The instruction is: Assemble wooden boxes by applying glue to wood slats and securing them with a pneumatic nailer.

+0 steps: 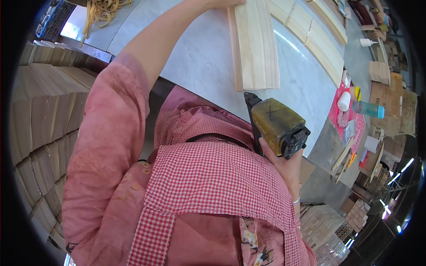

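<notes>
My right hand is wrapped round a yellow-and-black nail gun or stapler of the air-powered kind. The tool's black nose is close to the near end of a pale wooden piece, made of long boards joined along an edge. That piece lies lengthwise on the white, marble-look tabletop. Across the table stretches my left arm, and my left hand grips the far end of the wooden piece. The upper edge of the picture cuts off part of that hand.
More pale boards lie to the right on the table. Yellowish straps are heaped at far left by a dark crate. Stacked wood stands close on my left. A teal bottle and a white bottle are at right.
</notes>
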A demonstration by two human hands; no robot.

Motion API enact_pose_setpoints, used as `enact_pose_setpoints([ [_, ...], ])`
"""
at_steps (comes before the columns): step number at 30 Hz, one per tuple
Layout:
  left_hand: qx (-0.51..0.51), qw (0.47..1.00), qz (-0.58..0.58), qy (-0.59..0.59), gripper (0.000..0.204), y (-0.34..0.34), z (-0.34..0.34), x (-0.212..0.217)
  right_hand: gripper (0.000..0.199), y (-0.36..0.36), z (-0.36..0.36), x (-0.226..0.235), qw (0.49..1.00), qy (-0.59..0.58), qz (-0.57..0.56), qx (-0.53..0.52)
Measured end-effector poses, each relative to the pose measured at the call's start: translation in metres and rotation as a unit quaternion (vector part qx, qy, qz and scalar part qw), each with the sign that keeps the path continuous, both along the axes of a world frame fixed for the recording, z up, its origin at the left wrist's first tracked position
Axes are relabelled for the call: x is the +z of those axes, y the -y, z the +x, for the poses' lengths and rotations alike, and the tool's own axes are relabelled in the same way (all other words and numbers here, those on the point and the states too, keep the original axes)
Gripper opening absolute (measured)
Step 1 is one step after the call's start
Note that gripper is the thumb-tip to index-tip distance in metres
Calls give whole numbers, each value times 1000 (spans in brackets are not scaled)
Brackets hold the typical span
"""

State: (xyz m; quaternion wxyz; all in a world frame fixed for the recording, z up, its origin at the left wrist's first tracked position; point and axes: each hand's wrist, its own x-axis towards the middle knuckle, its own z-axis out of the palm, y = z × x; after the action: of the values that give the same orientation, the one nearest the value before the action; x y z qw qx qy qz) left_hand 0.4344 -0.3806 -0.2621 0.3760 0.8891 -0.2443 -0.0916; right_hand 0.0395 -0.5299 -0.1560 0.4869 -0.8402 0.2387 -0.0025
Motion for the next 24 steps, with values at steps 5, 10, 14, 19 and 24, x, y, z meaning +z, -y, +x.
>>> enact_pose_setpoints([
  [5,-6,1000,-4,-12,46,0,7,-3,41,0,-5,-14,999,6,-41,28],
  [10,-16,999,-11,-26,46,5,8,-6,26,1,-16,-37,986,91,-128,62],
  [14,-28,999,-14,-33,45,10,9,-7,26,2,-22,-43,973,112,-184,84],
  [19,-42,998,-18,-40,45,16,9,-5,25,0,-21,-43,965,135,-205,96],
  [24,-47,997,-32,-56,45,18,7,-6,23,-2,-13,-32,975,116,-171,87],
])
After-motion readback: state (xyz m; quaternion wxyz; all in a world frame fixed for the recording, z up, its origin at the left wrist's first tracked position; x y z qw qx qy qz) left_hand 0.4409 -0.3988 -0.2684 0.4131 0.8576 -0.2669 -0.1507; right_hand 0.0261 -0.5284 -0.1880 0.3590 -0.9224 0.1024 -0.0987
